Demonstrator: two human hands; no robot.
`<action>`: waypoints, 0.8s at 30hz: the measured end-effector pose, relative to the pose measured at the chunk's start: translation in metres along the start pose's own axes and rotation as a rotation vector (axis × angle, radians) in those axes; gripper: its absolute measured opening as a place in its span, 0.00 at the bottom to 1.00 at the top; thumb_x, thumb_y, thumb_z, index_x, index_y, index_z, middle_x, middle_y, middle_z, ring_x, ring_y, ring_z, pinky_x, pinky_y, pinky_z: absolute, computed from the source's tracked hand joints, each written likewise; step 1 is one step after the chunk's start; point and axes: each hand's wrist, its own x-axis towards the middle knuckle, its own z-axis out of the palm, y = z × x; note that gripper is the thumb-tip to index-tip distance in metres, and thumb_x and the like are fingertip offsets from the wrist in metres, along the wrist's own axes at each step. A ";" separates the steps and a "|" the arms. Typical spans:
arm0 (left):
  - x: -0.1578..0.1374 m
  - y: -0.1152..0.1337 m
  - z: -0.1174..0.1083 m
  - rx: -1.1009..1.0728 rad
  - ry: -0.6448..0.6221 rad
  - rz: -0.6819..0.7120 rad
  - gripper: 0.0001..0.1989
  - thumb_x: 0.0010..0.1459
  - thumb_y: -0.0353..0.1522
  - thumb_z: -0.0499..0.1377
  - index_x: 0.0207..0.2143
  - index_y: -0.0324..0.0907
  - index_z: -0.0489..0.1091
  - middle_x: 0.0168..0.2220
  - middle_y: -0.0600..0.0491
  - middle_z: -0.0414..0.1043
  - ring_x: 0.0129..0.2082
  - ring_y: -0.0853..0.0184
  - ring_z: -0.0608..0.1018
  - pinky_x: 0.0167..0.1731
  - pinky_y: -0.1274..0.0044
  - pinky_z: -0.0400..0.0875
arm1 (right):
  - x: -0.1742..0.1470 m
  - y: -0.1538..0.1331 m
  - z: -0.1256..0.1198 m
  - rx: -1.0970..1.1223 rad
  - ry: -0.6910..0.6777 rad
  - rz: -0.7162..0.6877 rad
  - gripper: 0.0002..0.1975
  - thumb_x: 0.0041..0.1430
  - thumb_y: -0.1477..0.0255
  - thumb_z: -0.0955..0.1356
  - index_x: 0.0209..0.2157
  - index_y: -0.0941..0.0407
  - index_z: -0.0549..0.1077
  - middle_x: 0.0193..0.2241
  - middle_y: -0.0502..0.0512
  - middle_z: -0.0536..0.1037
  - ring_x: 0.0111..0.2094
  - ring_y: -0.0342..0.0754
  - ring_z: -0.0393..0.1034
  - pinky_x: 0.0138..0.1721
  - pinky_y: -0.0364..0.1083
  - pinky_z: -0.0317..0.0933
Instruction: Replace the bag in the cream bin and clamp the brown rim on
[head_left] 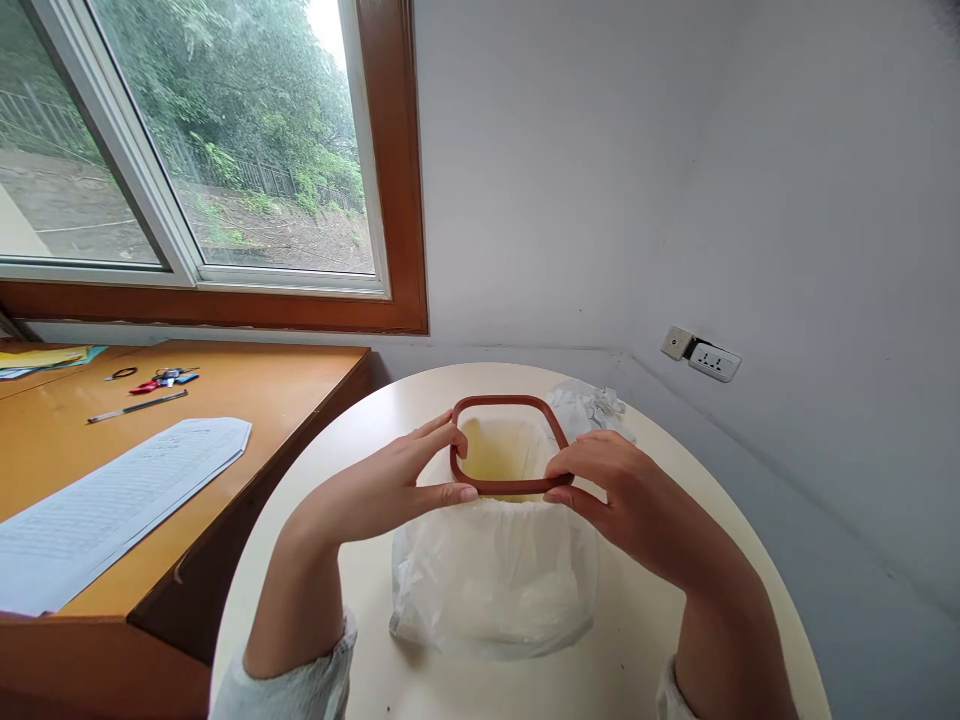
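Two bare hands reach in from the near side: the left hand and right hand each pinch a reddish-brown ring between thumb and fingers, at its opposite ends. Its long axis runs left to right; neither hand is nearer, as both touch it. Below, a white plastic bag surrounds a container around the middle of the round table. The ring lies over the container's mouth, but whether they touch I cannot tell. Inside shows yellowish; no contents stand out. Crumpled plastic lies near the table's far right edge. Beyond its left edge, a desk bears papers, a pen and keys.
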 end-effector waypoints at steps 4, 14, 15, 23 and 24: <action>0.000 0.000 0.000 0.002 -0.010 0.003 0.17 0.56 0.47 0.48 0.39 0.46 0.63 0.43 0.51 0.65 0.40 0.63 0.69 0.39 0.72 0.66 | 0.000 0.000 0.000 0.004 -0.005 0.017 0.05 0.56 0.76 0.65 0.31 0.53 0.72 0.28 0.48 0.75 0.33 0.44 0.68 0.40 0.46 0.59; 0.000 -0.006 0.005 0.046 0.190 -0.107 0.31 0.48 0.50 0.57 0.52 0.51 0.53 0.60 0.48 0.45 0.59 0.54 0.55 0.49 0.66 0.62 | -0.001 0.007 0.002 -0.067 0.053 0.064 0.05 0.57 0.74 0.64 0.32 0.54 0.72 0.29 0.49 0.76 0.33 0.46 0.69 0.40 0.48 0.59; 0.000 -0.005 0.004 0.054 0.272 -0.103 0.31 0.48 0.49 0.57 0.52 0.51 0.53 0.59 0.48 0.46 0.58 0.54 0.55 0.49 0.67 0.62 | -0.002 0.010 0.002 -0.088 0.088 0.089 0.05 0.57 0.73 0.64 0.32 0.54 0.72 0.29 0.50 0.76 0.33 0.46 0.69 0.39 0.48 0.59; -0.005 0.017 0.007 0.064 -0.114 -0.037 0.19 0.58 0.44 0.48 0.50 0.51 0.65 0.34 0.53 0.71 0.31 0.67 0.72 0.30 0.77 0.66 | -0.006 0.022 -0.001 -0.149 0.260 0.275 0.05 0.57 0.68 0.64 0.30 0.52 0.71 0.28 0.46 0.75 0.30 0.46 0.66 0.33 0.47 0.59; -0.006 0.019 0.010 0.078 -0.168 -0.023 0.21 0.58 0.44 0.49 0.53 0.53 0.63 0.36 0.53 0.71 0.32 0.66 0.73 0.31 0.77 0.66 | -0.006 0.021 -0.001 -0.145 0.260 0.278 0.05 0.57 0.68 0.64 0.30 0.51 0.71 0.28 0.45 0.75 0.30 0.46 0.66 0.33 0.47 0.59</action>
